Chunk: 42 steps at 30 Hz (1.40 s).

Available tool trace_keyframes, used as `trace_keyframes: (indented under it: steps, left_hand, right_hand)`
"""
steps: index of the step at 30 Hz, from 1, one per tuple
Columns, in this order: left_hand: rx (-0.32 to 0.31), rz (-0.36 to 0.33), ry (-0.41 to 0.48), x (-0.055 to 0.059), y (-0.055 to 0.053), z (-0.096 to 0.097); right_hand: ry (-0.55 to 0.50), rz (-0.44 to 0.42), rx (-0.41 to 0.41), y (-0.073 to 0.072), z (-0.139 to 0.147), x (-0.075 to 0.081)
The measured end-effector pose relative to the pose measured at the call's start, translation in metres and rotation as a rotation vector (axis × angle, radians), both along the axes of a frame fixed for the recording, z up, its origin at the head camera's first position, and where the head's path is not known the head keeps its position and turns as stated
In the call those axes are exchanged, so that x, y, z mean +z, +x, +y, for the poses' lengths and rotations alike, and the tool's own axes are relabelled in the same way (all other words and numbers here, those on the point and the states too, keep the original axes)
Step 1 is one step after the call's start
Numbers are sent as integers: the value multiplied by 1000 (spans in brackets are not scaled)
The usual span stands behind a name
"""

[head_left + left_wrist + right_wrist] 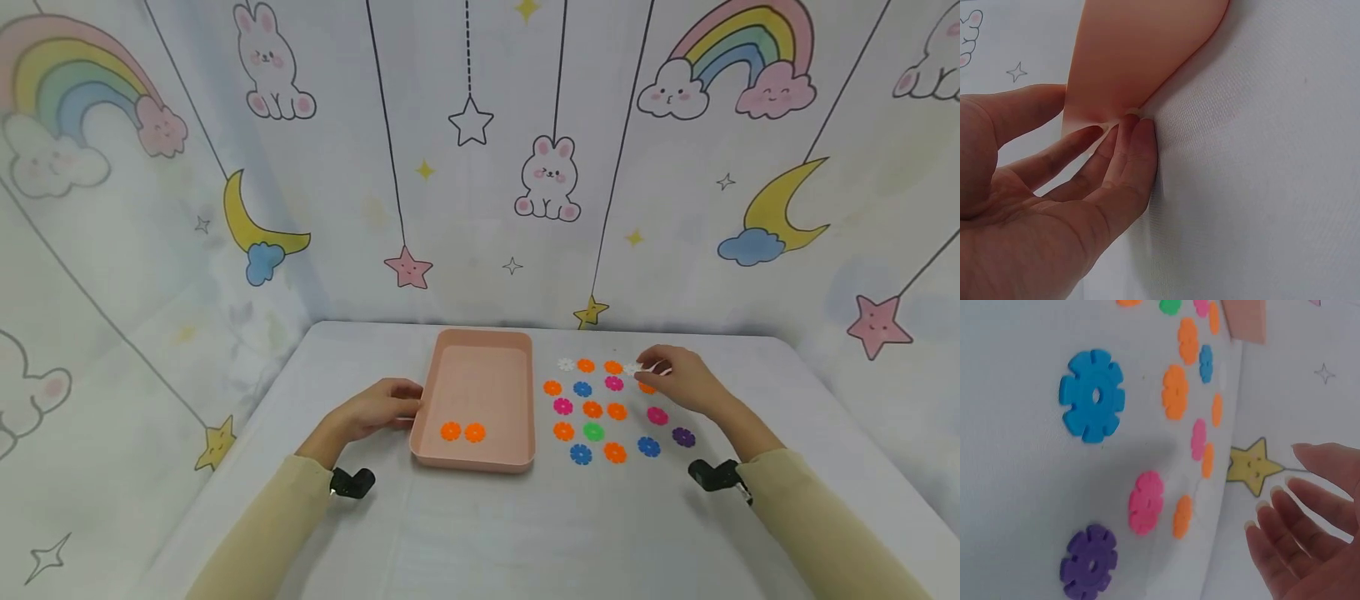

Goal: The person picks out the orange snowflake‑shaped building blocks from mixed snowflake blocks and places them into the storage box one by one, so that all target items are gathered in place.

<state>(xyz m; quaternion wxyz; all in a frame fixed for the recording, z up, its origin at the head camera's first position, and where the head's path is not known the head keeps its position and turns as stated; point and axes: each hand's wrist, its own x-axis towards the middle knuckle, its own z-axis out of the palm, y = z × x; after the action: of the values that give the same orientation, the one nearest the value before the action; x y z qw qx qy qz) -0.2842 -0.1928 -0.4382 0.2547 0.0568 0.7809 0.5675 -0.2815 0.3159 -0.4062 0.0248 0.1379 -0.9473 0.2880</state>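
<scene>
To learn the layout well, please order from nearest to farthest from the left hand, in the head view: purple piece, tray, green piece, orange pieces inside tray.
From the left hand:
1. Tray: touching it.
2. Orange pieces: inside the tray.
3. Green piece: right of the tray.
4. Purple piece: rightmost of all pieces.

Both hands (382,407) (681,382) well apart, fingers (1302,519) loosely bent

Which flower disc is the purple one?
The purple notched disc, farthest right of them all, just past a blue disc. It's the only purple one.
</scene>
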Motion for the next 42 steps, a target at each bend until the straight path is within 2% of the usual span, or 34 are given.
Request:
trace_keyframes:
  steps: [5, 14, 19, 33, 42]
  left_hand:
    - [-3, 5, -4, -1, -1, 0]
    - [-1, 4, -2, -4, -2, -1]
    - [3, 3, 1, -4, -1, -1]
    - [-3, 3, -4, -3, -3, 0]
    - [2, -2, -1, -3, -3, 0]
  right_hand:
    - [-4, -74, -63, -8, 17, -12]
    - [19, -236, -105, -18, 33, -30]
    - [8, -287, -142, -24, 37, -39]
    - [-4, -325, -144, -38, 42, -45]
    - [-25, -283, -163, -30, 41, -37]
